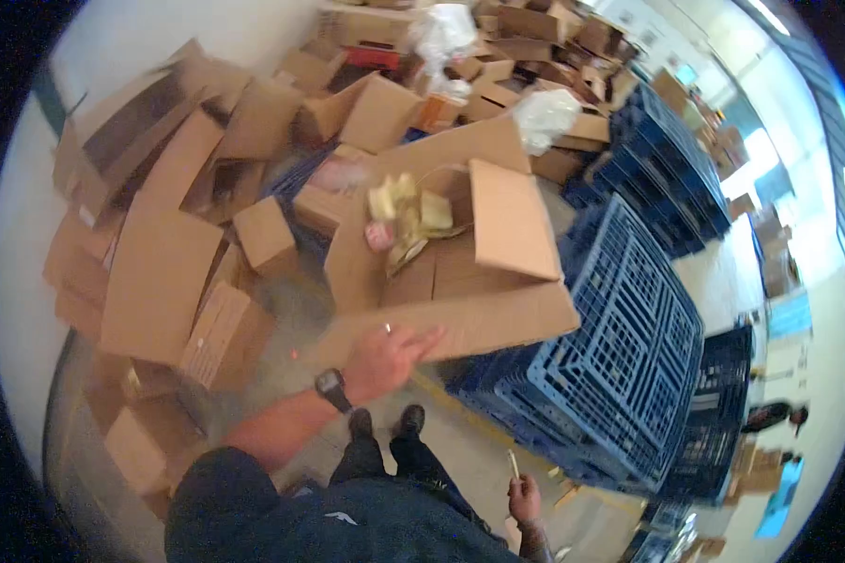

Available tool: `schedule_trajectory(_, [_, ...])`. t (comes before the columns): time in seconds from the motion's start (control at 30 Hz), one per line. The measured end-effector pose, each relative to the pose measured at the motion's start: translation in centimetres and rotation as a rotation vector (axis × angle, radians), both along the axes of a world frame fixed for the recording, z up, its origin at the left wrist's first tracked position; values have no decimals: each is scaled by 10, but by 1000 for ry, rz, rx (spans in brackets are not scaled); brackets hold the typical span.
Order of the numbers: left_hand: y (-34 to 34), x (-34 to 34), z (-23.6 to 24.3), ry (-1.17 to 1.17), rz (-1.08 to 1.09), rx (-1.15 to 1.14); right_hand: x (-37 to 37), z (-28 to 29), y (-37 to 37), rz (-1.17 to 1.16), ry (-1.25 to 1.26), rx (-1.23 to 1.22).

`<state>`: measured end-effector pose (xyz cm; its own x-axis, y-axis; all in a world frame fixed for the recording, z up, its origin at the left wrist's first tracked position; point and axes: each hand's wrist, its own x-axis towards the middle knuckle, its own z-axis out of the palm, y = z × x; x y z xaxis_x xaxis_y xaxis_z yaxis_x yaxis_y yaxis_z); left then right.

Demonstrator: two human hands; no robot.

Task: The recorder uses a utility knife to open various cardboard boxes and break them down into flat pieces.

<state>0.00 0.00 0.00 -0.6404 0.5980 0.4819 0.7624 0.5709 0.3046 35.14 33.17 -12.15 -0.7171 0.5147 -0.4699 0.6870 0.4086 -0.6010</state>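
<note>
A large open cardboard box tilts in front of me, its flaps spread. Inside lie several crumpled yellowish pieces and a small pink item, too blurred to name. Over the near flap reaches my left hand, fingers stretched out, touching or just above the cardboard; I cannot tell which. Low at the right, away from the box, my right hand is closed round a thin pale stick-like object that points upward. Its exact kind does not show.
Empty-looking cartons heap up along the left wall and across the back. Blue plastic pallets are stacked right of the box, with another stack behind. White plastic bags lie among the cartons. Another person is far right.
</note>
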Motion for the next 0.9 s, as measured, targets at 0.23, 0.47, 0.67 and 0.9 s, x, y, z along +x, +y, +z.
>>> schedule_trajectory(0.23, [85,26,90,326,-301,-12,63,3,31,-405,341,30])
schedule_trajectory(0.47, [221,50,20,372,-834,48,116,24,59,-801,489,-171])
schedule_trajectory(0.67, [317,58,-44,402,-1101,-54,179,4,68,-971,345,-207])
schedule_trajectory(0.9, [370,-48,-10,192,-635,-21,204,-39,93,-940,364,115])
